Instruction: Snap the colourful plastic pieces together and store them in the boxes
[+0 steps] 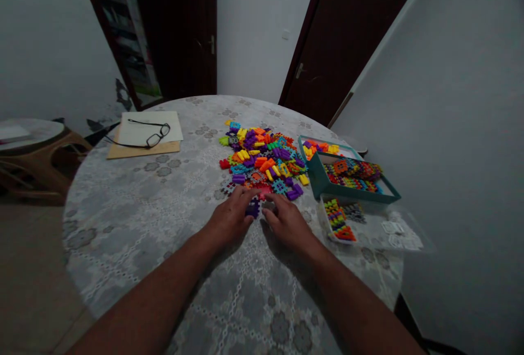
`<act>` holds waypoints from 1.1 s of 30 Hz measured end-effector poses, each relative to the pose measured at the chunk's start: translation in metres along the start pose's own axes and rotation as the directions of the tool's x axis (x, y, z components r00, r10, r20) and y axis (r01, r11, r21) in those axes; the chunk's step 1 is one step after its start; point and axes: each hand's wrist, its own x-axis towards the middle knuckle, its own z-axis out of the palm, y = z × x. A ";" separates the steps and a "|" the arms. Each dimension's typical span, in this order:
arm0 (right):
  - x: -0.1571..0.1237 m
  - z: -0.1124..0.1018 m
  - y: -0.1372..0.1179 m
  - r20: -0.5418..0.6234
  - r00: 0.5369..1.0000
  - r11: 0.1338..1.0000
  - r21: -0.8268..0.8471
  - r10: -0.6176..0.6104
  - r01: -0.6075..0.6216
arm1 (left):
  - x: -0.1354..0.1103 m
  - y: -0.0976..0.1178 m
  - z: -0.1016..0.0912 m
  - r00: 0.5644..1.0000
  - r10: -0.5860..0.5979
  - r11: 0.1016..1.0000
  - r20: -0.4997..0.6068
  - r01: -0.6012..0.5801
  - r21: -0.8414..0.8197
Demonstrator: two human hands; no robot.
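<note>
So the dark purple, square, notch-edged plastic piece point(253, 208) is on the round counter point(164, 235) with the floral cloth, at the near side of the big multicoloured heap of plastic pieces point(266, 153), about midway between the counter's left and right edges. Left hand point(250, 205) has its thumb and fingers part-closed either side of it, though I honestly can't tell if it's really pinching. Right hand point(269, 205) is half open just beside it, nothing visible in the gap, fingertips by a pinkish-red plastic piece point(265, 191). My guess: super light, fairly stiff, a bit slick, not fragile, but the thin teeth might bend if forced. I'd take it by two opposite sides, thumb and index, flat faces left uncovered.
</note>
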 end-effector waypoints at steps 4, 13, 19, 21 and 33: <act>0.000 0.019 -0.004 -0.013 1.000 0.992 0.127 -0.016 0.017 | -0.003 0.002 0.002 0.990 0.143 0.987 -0.003 -0.143 -0.076; -0.010 0.011 0.010 -0.071 0.991 0.976 0.177 -0.115 0.126 | 0.007 -0.020 -0.027 0.899 -0.132 0.971 -0.417 0.202 0.128; -0.009 0.010 0.005 -0.019 0.990 0.973 0.182 -0.140 0.141 | 0.011 -0.024 -0.023 0.955 -0.211 0.919 -0.210 0.267 0.290; -0.009 0.010 0.005 -0.011 0.990 0.974 0.179 -0.138 0.137 | 0.012 -0.024 -0.023 0.956 -0.224 0.908 -0.192 0.276 0.316; -0.009 0.006 0.004 -0.007 0.987 0.969 0.186 -0.163 0.162 | 0.000 -0.001 -0.025 0.996 -0.026 0.975 0.087 0.006 0.220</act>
